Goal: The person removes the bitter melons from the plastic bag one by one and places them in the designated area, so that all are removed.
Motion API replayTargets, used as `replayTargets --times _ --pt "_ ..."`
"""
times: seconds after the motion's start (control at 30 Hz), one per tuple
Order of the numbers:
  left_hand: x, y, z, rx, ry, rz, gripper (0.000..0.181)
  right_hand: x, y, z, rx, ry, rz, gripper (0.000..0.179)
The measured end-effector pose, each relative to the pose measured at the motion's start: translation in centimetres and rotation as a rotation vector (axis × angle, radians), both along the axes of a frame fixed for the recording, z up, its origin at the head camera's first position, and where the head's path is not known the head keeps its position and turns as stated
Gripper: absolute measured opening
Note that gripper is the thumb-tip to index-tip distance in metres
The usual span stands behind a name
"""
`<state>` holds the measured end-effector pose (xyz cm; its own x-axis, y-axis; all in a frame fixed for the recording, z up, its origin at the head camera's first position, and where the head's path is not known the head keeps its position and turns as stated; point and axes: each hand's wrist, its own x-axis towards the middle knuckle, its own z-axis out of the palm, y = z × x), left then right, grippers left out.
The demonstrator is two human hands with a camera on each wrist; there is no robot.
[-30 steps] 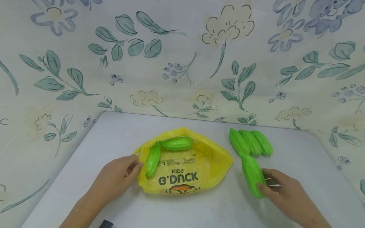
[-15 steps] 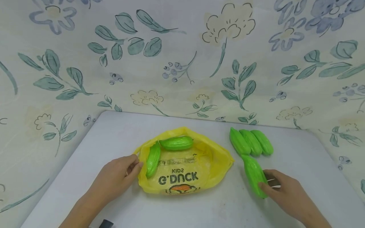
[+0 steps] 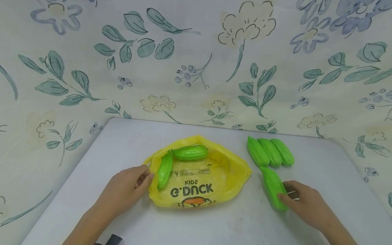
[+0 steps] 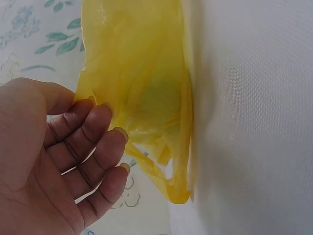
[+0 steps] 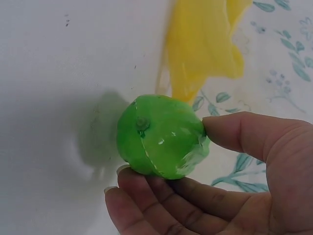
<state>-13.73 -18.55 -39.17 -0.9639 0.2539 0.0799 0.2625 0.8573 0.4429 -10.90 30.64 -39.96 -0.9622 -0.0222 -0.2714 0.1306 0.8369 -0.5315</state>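
My right hand (image 3: 306, 204) holds a glossy green toy cucumber (image 3: 274, 189) between thumb and fingers, low over the white table. Its narrow tip points away and meets the row behind it in the head view. In the right wrist view the rounded end of the cucumber (image 5: 161, 139) faces the camera, with a moulded seam across it. On the other side, my left hand (image 3: 130, 187) pinches the left edge of a yellow plastic bag (image 3: 196, 173), whose mouth stands spread. Two more cucumbers lie in the bag, one along its back (image 3: 190, 153), one along its left side (image 3: 165, 170).
Three green cucumbers (image 3: 269, 152) lie side by side at the back right of the white table (image 3: 220, 224). Flower-patterned cloth (image 3: 196, 68) rises behind the table and along both sides. A small dark object (image 3: 114, 239) shows near the left forearm.
My right hand and its cucumber have shifted slightly to the right and up in the head view. The left hand and the bag have stayed practically still.
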Motion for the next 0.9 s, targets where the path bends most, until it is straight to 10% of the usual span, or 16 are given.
replayTargets --times 0.9 --pt "-0.1 -0.1 0.0 -0.005 -0.004 0.009 0.025 -1.2 0.8 -0.8 -0.014 -0.007 -0.01 0.065"
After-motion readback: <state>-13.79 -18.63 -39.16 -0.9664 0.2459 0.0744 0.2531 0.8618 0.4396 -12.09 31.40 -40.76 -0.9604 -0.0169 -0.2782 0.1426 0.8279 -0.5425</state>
